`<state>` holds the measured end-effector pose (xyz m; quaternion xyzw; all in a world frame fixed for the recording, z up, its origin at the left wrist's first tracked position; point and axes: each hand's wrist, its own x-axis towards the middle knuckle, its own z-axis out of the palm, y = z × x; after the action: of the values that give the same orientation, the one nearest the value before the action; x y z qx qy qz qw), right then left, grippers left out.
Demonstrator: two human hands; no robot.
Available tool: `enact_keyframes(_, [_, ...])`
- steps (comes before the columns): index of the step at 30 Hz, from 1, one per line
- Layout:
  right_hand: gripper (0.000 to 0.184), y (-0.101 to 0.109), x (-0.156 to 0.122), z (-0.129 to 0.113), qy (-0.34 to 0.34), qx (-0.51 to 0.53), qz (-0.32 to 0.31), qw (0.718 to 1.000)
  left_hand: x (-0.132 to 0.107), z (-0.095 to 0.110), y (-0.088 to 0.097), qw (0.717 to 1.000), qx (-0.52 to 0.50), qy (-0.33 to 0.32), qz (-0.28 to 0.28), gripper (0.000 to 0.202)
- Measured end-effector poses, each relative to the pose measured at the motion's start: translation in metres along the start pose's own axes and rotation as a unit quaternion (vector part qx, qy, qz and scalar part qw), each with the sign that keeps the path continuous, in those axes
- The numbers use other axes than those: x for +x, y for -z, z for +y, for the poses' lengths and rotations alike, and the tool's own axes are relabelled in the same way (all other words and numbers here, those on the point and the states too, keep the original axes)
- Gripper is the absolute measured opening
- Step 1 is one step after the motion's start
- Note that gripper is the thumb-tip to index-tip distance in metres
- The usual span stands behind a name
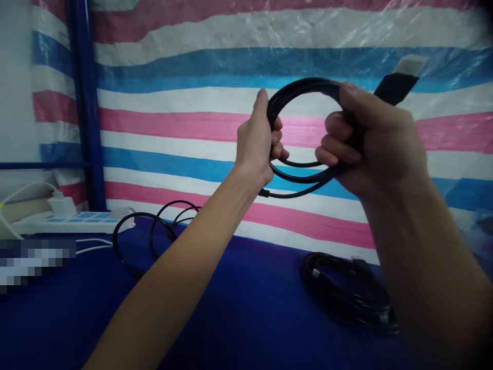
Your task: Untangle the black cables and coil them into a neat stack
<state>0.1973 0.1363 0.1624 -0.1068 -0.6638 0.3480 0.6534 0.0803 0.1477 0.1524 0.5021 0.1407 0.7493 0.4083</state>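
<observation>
Both my hands hold up a coiled black cable (296, 90) in front of the striped tarp. My left hand (258, 141) grips the left side of the coil, fingers curled around its loops. My right hand (370, 141) is closed around the right side of the coil. A flat black plug with a metal tip (400, 82) sticks out up and to the right above my right hand. A short loose end of the cable (285, 195) hangs below the coil.
A second coiled black cable (346, 293) lies on the blue table (250, 318) at the lower right. Loose black cable loops (154, 231) lie left of my forearm. A white power strip (73, 221) with a white charger sits at the far left by a blue post (87, 103).
</observation>
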Motion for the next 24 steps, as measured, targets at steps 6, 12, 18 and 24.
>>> enact_keyframes(6, [0.025,-0.007,0.003,0.001,0.034,0.059,0.184,0.981,0.001,-0.018,-0.012,0.996,-0.007,-0.087,0.011,0.027])
enact_keyframes(12, [0.013,-0.005,0.007,0.007,0.003,-0.008,0.108,0.994,0.000,-0.008,-0.012,0.997,-0.040,-0.047,0.042,0.033])
enact_keyframes(18, [0.037,0.002,0.011,0.012,0.091,-0.145,0.114,0.979,0.001,0.006,-0.003,0.994,-0.083,0.041,-0.057,0.049])
enact_keyframes(24, [0.040,0.010,0.004,-0.006,0.076,-0.218,0.026,0.973,0.008,0.004,0.002,0.975,-0.110,0.131,-0.140,0.044])
